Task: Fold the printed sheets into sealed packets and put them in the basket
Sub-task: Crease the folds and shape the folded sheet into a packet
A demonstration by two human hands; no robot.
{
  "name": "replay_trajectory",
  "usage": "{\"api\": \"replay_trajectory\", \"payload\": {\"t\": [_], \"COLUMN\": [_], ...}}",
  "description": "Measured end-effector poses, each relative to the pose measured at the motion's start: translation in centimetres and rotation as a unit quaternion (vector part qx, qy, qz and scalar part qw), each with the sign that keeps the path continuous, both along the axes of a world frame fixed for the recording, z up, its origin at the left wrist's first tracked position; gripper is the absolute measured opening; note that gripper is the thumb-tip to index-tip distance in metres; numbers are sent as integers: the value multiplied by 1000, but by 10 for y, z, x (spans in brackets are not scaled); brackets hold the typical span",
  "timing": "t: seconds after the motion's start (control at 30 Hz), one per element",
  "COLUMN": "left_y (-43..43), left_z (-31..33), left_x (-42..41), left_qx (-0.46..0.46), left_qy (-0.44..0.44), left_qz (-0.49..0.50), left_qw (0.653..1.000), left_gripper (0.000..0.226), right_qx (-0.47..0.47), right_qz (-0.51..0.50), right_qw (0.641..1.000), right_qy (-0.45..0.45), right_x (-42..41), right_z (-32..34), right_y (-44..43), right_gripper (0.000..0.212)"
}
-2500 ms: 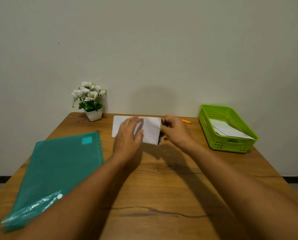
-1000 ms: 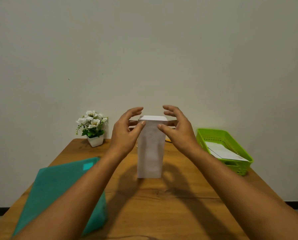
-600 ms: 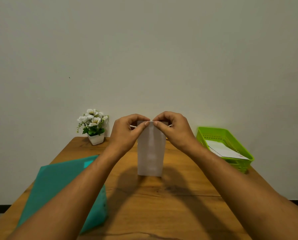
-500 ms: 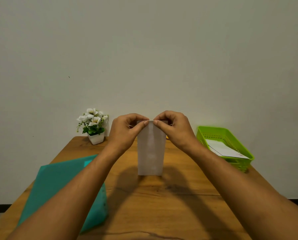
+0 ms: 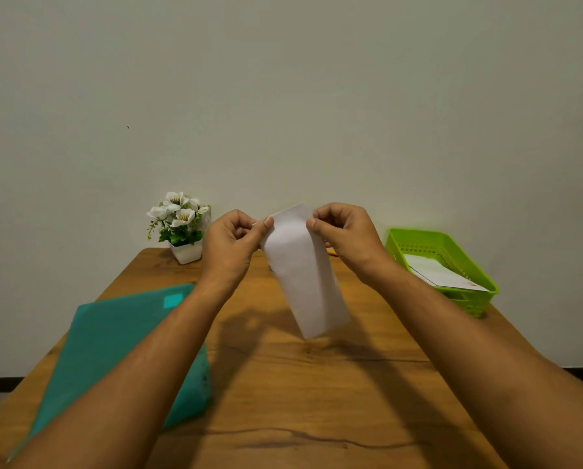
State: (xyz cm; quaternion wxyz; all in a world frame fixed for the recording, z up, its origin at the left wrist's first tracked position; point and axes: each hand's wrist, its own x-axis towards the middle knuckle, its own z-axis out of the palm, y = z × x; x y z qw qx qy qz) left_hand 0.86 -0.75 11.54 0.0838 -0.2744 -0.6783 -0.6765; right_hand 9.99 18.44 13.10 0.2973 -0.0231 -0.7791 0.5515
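Observation:
A folded white paper packet (image 5: 305,282) hangs in the air above the middle of the wooden table (image 5: 317,394), its lower end swung toward the right. My left hand (image 5: 230,243) pinches its top left corner between thumb and fingers. My right hand (image 5: 345,236) pinches the top right corner. The green plastic basket (image 5: 479,302) stands at the table's right edge with a white folded sheet (image 5: 442,274) lying inside it.
A teal plastic folder (image 5: 114,346) lies on the left part of the table, partly under my left forearm. A white pot of white flowers (image 5: 181,225) stands at the back left by the wall. An orange pen tip shows behind my right hand.
The packet stood upright with its lower edge near the table; now it is lifted and tilted, its bottom swung right. Both hands keep pinching its top edge.

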Motion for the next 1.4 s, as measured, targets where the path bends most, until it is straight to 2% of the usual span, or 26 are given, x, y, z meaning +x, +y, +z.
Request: {"api": "replay_trajectory", "payload": {"t": [0.1,0.3,0.4,0.53,0.7,0.87,1.0,1.03,1.1,1.17,1.23,1.4], "left_y": [-8,-25,-30,-27,-24,-19,-16,-17,-21,-25,-27,-41], "left_z": [-6,-41,-63,-88,-109,-118,-120,-121,-125,-130,-132,-129], "left_x": [1,8,6,7,11,12,8,7,4,2,1,4], "left_qx": [-24,-141,-259,-384,-489,-543,-604,-605,-570,-544,-555,-572], "left_qy": [-13,-93,-118,-132,-115,-57,20,48,113,201,257,304], "left_qz": [3,-20,-27,21,97,136,152,160,154,104,62,38], "left_qw": [1000,985,958,914,859,827,782,779,799,808,789,761], "left_gripper": [36,29,27,22,22,27,26,25,20,18,23,24], "right_qx": [6,126,161,221,350,446,457,457,457,456,449,427], "right_qz": [-1,-48,-52,-51,-38,11,6,6,5,3,2,13], "right_qw": [1000,987,977,959,905,870,868,869,870,871,874,883], "right_qy": [-8,-84,-130,-171,-238,-210,-192,-191,-185,-181,-185,-194], "right_x": [-7,-24,-31,-41,-40,-35,-38,-37,-36,-36,-37,-33], "right_z": [2,-30,-56,-89,-125,-156,-166,-168,-174,-177,-179,-179], "right_y": [0,-3,-4,-13,-27,-39,-39,-39,-38,-37,-36,-35], "right_gripper": [10,7,8,10,26,26,33,34,36,36,36,38]}}
